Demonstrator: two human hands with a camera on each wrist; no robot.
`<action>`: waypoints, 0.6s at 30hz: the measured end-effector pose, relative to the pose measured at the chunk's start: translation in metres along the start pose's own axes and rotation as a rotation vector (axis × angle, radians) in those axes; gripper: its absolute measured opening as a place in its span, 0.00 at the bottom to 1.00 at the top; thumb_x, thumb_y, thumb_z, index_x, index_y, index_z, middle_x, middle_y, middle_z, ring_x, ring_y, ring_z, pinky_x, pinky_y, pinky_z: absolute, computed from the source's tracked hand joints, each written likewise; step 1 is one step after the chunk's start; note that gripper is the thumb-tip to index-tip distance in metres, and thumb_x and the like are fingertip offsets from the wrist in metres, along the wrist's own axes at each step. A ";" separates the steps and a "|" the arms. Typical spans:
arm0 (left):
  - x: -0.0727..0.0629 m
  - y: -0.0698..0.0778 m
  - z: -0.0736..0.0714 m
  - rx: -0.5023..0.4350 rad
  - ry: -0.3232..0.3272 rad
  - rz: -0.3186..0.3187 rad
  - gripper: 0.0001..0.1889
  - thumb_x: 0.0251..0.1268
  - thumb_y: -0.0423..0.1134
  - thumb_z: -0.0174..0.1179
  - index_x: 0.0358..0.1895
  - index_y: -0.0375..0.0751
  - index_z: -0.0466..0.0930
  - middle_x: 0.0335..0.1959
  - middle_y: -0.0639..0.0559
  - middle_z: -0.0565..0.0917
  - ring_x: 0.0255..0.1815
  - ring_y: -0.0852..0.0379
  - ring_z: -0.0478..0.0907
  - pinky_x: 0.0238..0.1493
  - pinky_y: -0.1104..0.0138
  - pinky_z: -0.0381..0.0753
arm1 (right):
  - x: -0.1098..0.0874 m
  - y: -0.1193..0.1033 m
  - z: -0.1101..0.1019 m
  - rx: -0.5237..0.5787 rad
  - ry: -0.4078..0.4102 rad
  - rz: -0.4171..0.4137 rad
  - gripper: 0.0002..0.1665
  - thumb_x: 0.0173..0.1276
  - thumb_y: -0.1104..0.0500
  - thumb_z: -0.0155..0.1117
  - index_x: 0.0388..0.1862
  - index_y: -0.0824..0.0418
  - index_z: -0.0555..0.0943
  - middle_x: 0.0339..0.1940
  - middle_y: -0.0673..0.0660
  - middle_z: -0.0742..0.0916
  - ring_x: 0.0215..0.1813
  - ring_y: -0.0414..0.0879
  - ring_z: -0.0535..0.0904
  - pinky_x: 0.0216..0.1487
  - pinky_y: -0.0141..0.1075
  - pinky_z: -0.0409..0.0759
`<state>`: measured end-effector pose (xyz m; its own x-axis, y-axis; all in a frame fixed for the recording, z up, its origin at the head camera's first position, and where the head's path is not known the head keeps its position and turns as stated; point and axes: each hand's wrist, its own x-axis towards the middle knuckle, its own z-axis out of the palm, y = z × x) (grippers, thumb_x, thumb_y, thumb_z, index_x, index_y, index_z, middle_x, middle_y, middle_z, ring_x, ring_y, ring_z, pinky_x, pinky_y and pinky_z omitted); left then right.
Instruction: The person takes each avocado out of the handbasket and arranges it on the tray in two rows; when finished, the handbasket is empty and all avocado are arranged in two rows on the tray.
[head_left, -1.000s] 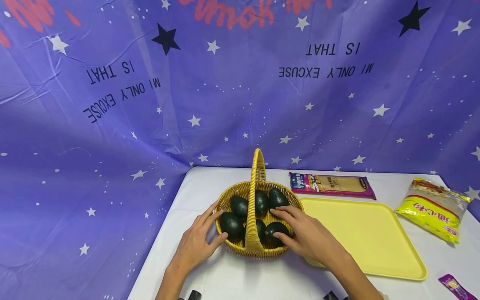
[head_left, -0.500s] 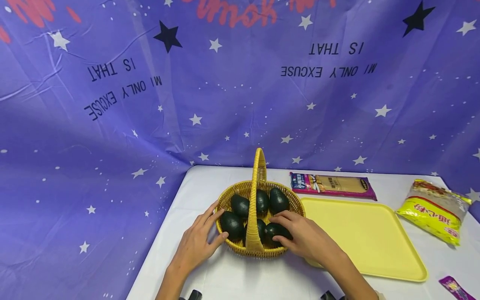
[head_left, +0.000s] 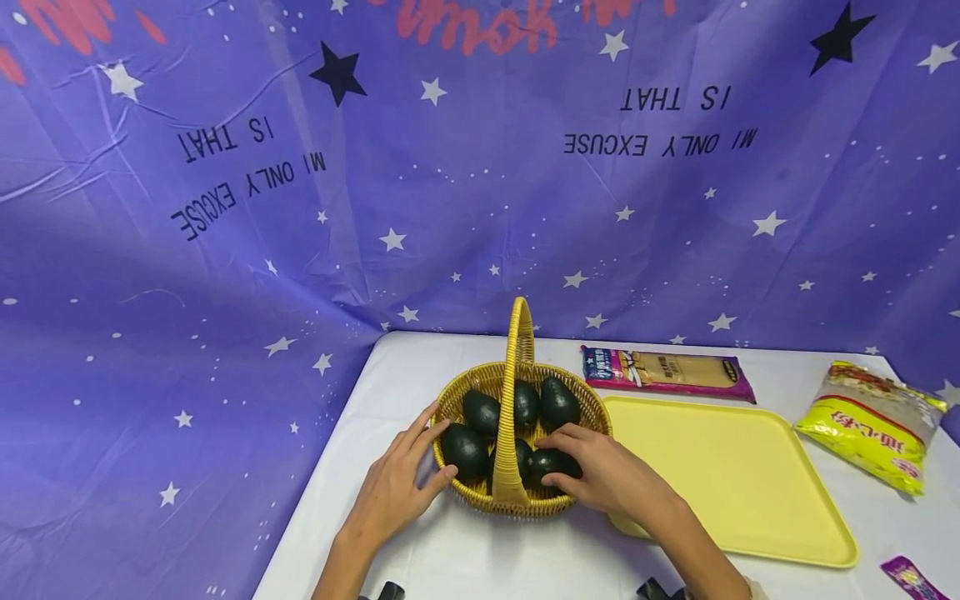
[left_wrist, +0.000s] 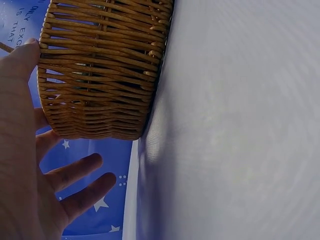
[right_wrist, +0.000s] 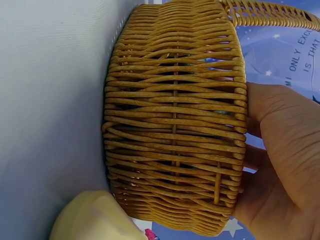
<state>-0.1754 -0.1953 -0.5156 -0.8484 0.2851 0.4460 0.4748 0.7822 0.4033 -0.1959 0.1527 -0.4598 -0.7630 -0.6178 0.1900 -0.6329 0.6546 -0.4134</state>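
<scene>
A yellow wicker basket [head_left: 461, 492] with a tall arched handle [head_left: 513, 350] stands on the white table, several dark green avocados inside it. At its left end my left hand [head_left: 393, 479] rests with spread fingers and thumb against the rim. In the left wrist view two fingers [left_wrist: 87, 197] extend free below the basket [left_wrist: 100, 70]. My right hand [head_left: 611, 471] reaches over the right rim and holds the front right avocado [head_left: 551, 464] between thumb and fingers. In the right wrist view the basket wall [right_wrist: 175, 115] hides that avocado and the fingertips.
A pale yellow tray [head_left: 738, 475] lies right of the basket, under the right forearm. Behind it is a long noodle packet [head_left: 667, 372]. Farther right lie a yellow food bag [head_left: 873, 425] and a small purple packet [head_left: 913, 577]. A purple star-patterned cloth [head_left: 450, 167] hangs behind.
My right hand has lowered slightly, and its fingers have drawn in around the front right avocado. My left hand has stayed at the basket rim.
</scene>
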 end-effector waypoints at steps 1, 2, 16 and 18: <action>0.000 0.000 0.000 -0.003 -0.001 -0.003 0.35 0.75 0.59 0.66 0.80 0.52 0.73 0.88 0.58 0.60 0.72 0.49 0.76 0.52 0.45 0.86 | 0.001 0.000 0.000 0.006 -0.003 -0.001 0.25 0.73 0.47 0.77 0.64 0.56 0.87 0.57 0.48 0.87 0.56 0.43 0.86 0.56 0.44 0.87; -0.001 0.001 -0.001 -0.006 -0.002 -0.006 0.35 0.75 0.58 0.66 0.80 0.53 0.73 0.88 0.58 0.60 0.72 0.49 0.76 0.52 0.45 0.86 | 0.001 0.000 0.001 0.009 -0.006 -0.001 0.25 0.73 0.47 0.77 0.63 0.56 0.87 0.57 0.48 0.87 0.55 0.42 0.86 0.55 0.43 0.87; -0.002 0.002 0.000 -0.018 -0.007 -0.021 0.34 0.76 0.58 0.66 0.80 0.54 0.73 0.88 0.59 0.58 0.72 0.48 0.76 0.51 0.46 0.86 | 0.001 0.007 0.007 0.051 0.057 0.002 0.21 0.72 0.43 0.77 0.59 0.45 0.85 0.53 0.47 0.88 0.50 0.39 0.85 0.49 0.40 0.87; -0.002 0.002 0.000 -0.017 -0.008 -0.021 0.34 0.76 0.58 0.66 0.80 0.54 0.73 0.88 0.59 0.58 0.72 0.48 0.76 0.51 0.45 0.86 | 0.001 0.008 0.008 0.052 0.073 -0.005 0.20 0.72 0.43 0.77 0.59 0.44 0.85 0.52 0.46 0.88 0.48 0.38 0.85 0.48 0.40 0.87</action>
<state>-0.1728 -0.1943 -0.5159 -0.8603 0.2732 0.4304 0.4605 0.7786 0.4262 -0.2005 0.1538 -0.4702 -0.7685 -0.5864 0.2560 -0.6306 0.6268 -0.4576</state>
